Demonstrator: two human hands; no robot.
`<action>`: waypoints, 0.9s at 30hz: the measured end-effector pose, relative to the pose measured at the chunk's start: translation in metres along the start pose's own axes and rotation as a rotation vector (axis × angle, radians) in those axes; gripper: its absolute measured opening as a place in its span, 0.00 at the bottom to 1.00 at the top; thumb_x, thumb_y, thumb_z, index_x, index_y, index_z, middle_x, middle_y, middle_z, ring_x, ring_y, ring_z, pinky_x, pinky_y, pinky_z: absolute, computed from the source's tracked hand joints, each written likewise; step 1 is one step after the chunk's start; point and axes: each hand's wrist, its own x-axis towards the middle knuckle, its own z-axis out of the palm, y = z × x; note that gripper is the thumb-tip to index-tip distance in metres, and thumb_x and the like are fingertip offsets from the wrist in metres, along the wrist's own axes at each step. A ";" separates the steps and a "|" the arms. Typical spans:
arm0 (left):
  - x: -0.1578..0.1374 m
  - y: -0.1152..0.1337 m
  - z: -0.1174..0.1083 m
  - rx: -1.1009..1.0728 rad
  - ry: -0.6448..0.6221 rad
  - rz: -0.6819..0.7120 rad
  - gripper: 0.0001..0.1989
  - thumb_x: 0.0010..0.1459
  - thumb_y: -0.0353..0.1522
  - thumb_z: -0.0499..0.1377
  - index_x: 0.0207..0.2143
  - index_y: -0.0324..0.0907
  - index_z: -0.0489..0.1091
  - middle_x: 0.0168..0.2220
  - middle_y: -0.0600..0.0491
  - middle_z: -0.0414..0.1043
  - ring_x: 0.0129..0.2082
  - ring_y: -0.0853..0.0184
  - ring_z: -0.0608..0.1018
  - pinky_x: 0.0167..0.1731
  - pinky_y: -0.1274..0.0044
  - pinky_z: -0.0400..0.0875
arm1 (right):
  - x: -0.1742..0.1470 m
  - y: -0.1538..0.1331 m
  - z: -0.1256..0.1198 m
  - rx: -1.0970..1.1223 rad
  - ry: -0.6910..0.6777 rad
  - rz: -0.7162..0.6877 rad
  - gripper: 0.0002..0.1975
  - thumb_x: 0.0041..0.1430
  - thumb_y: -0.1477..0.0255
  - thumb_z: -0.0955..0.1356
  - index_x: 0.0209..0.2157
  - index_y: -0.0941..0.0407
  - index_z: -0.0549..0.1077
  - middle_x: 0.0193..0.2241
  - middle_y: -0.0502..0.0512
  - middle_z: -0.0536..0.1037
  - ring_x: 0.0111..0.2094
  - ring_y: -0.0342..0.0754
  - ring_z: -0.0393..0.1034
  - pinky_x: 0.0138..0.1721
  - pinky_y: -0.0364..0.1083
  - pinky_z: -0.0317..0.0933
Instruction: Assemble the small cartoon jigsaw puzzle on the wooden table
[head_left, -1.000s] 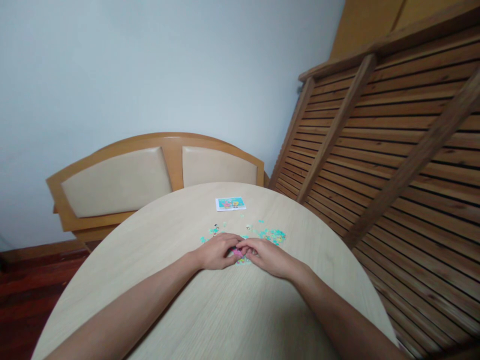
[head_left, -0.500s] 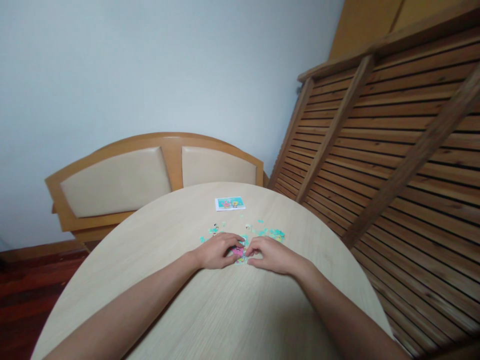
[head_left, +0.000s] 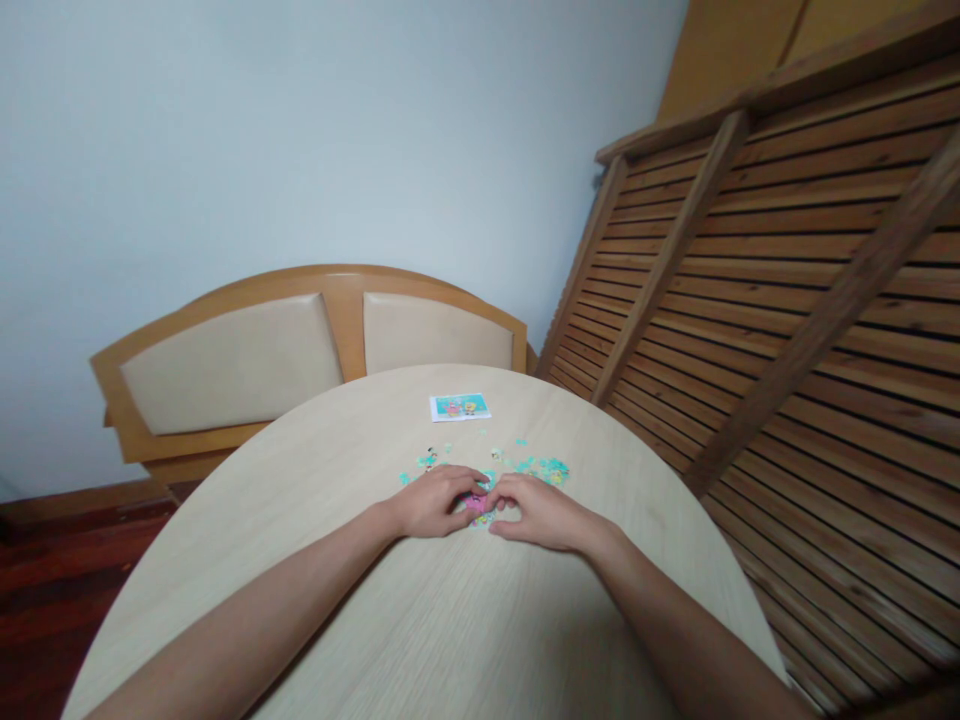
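A partly joined jigsaw puzzle (head_left: 478, 503) with a pink figure lies flat on the table, partly covered by my fingers. My left hand (head_left: 439, 502) rests at its left side, thumb and fingers apart, the tips touching the puzzle. From the right, my right hand (head_left: 536, 510) reaches in with its index fingertip on the puzzle's right part and its thumb lower down, a gap between them. Whether a small piece lies under that fingertip is hidden. Loose turquoise puzzle pieces (head_left: 553, 467) are heaped just beyond my right hand.
More loose pieces (head_left: 426, 462) are scattered beyond my left hand. A picture card (head_left: 460, 407) with a turquoise print lies farther back on the round table (head_left: 360, 600). Behind stands a padded headboard (head_left: 349, 330); slatted wooden panels (head_left: 750, 330) lean at the right.
My right hand has shifted slightly left, its index fingertip now on the puzzle near my left fingers. The gap between its thumb and index finger has widened. My left hand stays put.
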 end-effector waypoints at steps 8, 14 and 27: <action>-0.001 -0.001 0.000 0.001 -0.001 0.002 0.13 0.63 0.33 0.58 0.49 0.43 0.70 0.54 0.46 0.73 0.55 0.58 0.74 0.56 0.69 0.67 | 0.001 0.001 -0.004 -0.005 -0.009 -0.002 0.06 0.55 0.70 0.74 0.36 0.55 0.79 0.35 0.52 0.79 0.38 0.48 0.72 0.39 0.43 0.60; -0.001 -0.002 0.000 -0.003 0.000 0.006 0.12 0.63 0.33 0.58 0.49 0.43 0.70 0.54 0.46 0.72 0.54 0.58 0.74 0.55 0.68 0.68 | 0.001 0.003 -0.002 -0.045 -0.010 -0.030 0.04 0.57 0.69 0.73 0.33 0.54 0.80 0.33 0.51 0.79 0.37 0.47 0.72 0.38 0.42 0.60; -0.009 -0.002 -0.004 -0.004 0.001 0.001 0.12 0.66 0.37 0.56 0.48 0.42 0.71 0.54 0.45 0.73 0.54 0.59 0.75 0.55 0.68 0.68 | -0.022 0.076 -0.036 -0.295 0.357 0.396 0.12 0.62 0.70 0.65 0.41 0.56 0.79 0.40 0.58 0.81 0.41 0.51 0.74 0.44 0.46 0.63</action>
